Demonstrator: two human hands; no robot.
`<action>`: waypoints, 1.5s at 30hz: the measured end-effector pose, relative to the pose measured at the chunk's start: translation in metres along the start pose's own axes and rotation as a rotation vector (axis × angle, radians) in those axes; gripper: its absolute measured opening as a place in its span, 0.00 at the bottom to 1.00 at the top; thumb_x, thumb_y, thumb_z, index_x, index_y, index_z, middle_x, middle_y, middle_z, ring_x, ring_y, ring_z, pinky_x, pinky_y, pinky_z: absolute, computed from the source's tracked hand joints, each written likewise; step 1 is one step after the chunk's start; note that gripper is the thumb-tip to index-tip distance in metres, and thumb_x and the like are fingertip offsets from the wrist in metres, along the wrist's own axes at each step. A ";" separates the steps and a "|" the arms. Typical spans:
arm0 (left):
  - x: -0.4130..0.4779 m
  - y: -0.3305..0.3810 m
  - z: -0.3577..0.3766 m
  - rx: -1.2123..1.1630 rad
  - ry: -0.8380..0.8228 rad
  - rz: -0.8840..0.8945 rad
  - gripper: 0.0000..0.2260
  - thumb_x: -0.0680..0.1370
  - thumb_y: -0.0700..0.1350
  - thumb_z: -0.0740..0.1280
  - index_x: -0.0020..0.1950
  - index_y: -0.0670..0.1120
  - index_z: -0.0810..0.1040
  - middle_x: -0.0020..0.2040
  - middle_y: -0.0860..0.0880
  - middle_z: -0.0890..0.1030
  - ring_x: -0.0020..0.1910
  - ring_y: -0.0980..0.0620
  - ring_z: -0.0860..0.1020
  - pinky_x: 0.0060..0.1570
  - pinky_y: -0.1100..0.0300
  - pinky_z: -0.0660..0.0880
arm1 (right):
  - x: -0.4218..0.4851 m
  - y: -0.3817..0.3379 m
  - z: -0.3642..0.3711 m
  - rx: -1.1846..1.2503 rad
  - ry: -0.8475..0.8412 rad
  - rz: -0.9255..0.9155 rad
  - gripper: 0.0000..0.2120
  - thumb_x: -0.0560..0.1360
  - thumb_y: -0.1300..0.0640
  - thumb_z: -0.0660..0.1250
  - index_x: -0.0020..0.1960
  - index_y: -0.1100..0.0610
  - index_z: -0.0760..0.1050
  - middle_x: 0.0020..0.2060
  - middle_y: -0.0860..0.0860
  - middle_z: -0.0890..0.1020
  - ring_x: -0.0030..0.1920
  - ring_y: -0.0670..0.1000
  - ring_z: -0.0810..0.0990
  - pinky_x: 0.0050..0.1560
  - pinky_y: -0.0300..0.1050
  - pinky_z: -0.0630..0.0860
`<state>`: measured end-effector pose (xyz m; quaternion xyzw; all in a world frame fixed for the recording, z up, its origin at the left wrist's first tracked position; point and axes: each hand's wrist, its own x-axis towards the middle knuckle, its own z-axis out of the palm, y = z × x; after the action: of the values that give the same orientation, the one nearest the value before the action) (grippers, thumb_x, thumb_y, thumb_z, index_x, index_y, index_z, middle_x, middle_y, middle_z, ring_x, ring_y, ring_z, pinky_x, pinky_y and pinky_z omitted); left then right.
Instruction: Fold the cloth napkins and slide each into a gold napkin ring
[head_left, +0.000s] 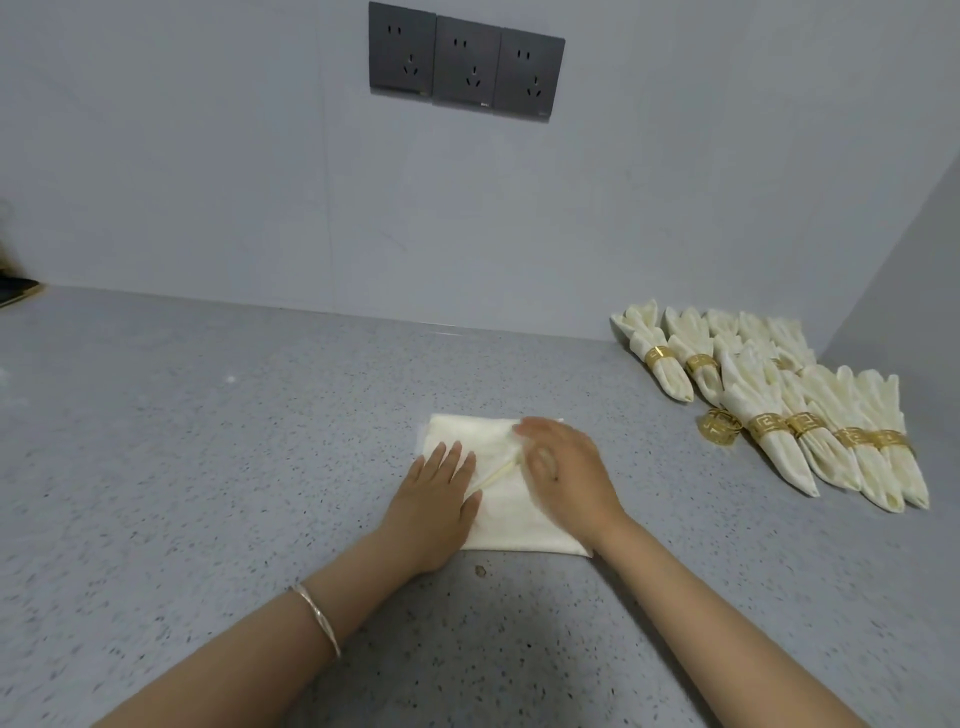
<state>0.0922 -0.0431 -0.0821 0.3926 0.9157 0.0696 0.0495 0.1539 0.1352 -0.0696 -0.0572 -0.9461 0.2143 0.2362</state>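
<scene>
Cream folded cloth napkin (503, 522) lay flat on grey speckled counter (208, 467). Left hand (435, 501) pressed it, fingers straight. Right hand (567, 480), blurred, lay flat on it too. Loose gold napkin ring (719, 427) sat well right, beside ringed napkins (810, 431).

- Likely a home kitchen or pantry counter: a grey speckled stone worktop (208, 467) runs back to a plain grey wall (156, 156).
- Three dark wall sockets (466, 62) at 12 o'clock.
- Ringed napkins (810, 415) batched at 3 o'clock.
</scene>
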 end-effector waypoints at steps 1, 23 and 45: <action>0.001 -0.001 0.001 -0.005 0.003 0.006 0.25 0.84 0.52 0.43 0.78 0.45 0.41 0.79 0.47 0.40 0.77 0.50 0.39 0.74 0.56 0.37 | -0.001 -0.004 0.001 -0.038 -0.145 -0.085 0.17 0.81 0.55 0.56 0.69 0.50 0.71 0.70 0.44 0.70 0.70 0.44 0.64 0.70 0.38 0.50; -0.001 -0.010 0.011 -0.058 0.043 0.153 0.36 0.68 0.67 0.26 0.76 0.62 0.41 0.79 0.52 0.43 0.77 0.51 0.41 0.74 0.55 0.39 | 0.026 0.042 -0.008 -0.171 -0.479 0.083 0.26 0.82 0.44 0.44 0.78 0.52 0.47 0.78 0.47 0.48 0.76 0.44 0.45 0.73 0.40 0.39; -0.006 -0.009 0.009 -0.138 0.061 0.129 0.36 0.68 0.73 0.32 0.76 0.65 0.46 0.78 0.57 0.45 0.77 0.55 0.42 0.75 0.56 0.40 | -0.019 0.040 -0.044 0.490 -0.198 0.156 0.10 0.73 0.50 0.69 0.41 0.56 0.83 0.31 0.45 0.80 0.32 0.42 0.72 0.39 0.34 0.67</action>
<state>0.0909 -0.0524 -0.0922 0.4441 0.8827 0.1475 0.0441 0.1912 0.1840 -0.0602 -0.0500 -0.8771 0.4590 0.1323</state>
